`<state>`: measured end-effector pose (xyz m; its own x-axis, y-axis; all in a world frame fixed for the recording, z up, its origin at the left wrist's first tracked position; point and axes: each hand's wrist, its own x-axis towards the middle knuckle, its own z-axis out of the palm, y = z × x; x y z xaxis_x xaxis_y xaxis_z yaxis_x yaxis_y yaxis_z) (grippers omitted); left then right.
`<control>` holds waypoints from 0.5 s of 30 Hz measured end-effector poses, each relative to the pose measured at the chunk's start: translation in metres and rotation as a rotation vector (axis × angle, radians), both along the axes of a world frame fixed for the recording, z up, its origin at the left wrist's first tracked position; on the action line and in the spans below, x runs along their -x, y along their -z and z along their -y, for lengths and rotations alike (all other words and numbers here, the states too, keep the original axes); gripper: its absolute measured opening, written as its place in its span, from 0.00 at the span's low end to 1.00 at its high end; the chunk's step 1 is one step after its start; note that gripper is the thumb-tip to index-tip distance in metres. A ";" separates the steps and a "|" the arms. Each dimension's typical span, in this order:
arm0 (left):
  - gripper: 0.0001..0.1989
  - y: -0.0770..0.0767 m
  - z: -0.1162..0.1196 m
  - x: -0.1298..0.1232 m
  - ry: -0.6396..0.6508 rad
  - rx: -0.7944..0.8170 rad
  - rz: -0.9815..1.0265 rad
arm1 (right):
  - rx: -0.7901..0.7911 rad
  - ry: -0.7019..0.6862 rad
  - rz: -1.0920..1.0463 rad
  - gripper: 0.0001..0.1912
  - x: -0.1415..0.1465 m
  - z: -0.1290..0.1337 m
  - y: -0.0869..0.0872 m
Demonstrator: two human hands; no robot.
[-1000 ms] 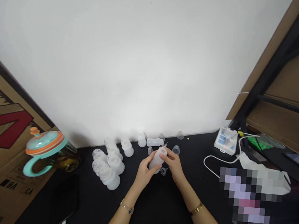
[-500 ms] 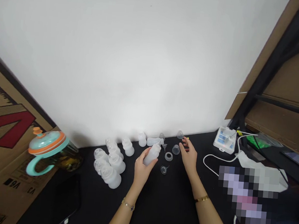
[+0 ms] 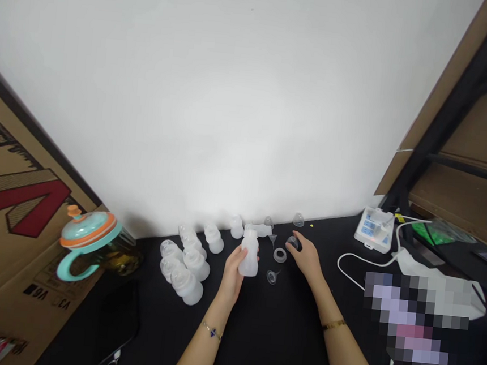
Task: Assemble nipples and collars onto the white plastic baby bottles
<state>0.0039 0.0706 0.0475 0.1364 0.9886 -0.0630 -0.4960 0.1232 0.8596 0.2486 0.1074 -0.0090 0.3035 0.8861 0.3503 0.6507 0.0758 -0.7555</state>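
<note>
My left hand (image 3: 233, 269) is closed round a translucent white baby bottle (image 3: 249, 255), held upright with its neck toward the wall. My right hand (image 3: 304, 255) has thumb and fingers closed on a clear dome bottle cap (image 3: 292, 242) at the table. Between the hands lie a white collar ring (image 3: 279, 255) and a clear teat (image 3: 272, 277). Another teat (image 3: 272, 240) rests behind the ring. A second clear dome cap (image 3: 299, 220) stands near the wall. Behind the held bottle, another bottle (image 3: 264, 230) lies on its side, partly hidden.
Several capped baby bottles (image 3: 187, 285) stand in a group on the black table at left. Farther left are a jug with a teal lid (image 3: 89, 231), a dark phone (image 3: 118, 322) and a cardboard box (image 3: 1, 263). A power strip (image 3: 374, 229) with white cable sits at right.
My left hand has turned the bottle from tilted to upright. My right hand has come down onto the clear dome cap and its fingers have closed on it. The view has shifted slightly.
</note>
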 end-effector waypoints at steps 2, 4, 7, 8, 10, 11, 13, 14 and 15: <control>0.26 0.001 -0.001 0.000 -0.002 0.020 0.037 | 0.003 -0.011 0.008 0.26 0.000 -0.001 0.003; 0.26 0.003 -0.002 -0.001 -0.001 0.033 0.057 | -0.002 -0.014 0.020 0.25 -0.001 -0.002 0.005; 0.26 0.003 -0.002 -0.001 0.002 0.037 0.043 | -0.006 -0.012 0.036 0.25 -0.002 -0.003 0.008; 0.27 0.003 -0.001 -0.002 0.003 0.035 0.032 | -0.006 -0.008 0.039 0.26 -0.003 -0.004 0.009; 0.27 0.001 0.000 -0.002 0.010 0.034 0.010 | -0.002 0.005 0.041 0.25 -0.003 -0.004 0.010; 0.27 0.000 0.000 -0.001 0.015 0.033 0.002 | 0.001 0.011 0.039 0.24 -0.003 -0.003 0.010; 0.28 0.000 0.001 -0.001 0.023 0.032 -0.010 | 0.007 0.021 0.029 0.23 -0.003 -0.002 0.009; 0.28 -0.001 0.001 -0.001 0.016 0.030 -0.015 | 0.009 0.024 0.022 0.22 -0.002 -0.001 0.008; 0.28 -0.001 0.000 -0.001 0.016 0.030 -0.024 | 0.013 0.027 0.015 0.22 -0.001 0.000 0.007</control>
<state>0.0047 0.0701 0.0481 0.1500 0.9840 -0.0958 -0.4734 0.1566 0.8668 0.2499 0.1077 -0.0158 0.3221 0.8823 0.3432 0.6634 0.0483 -0.7467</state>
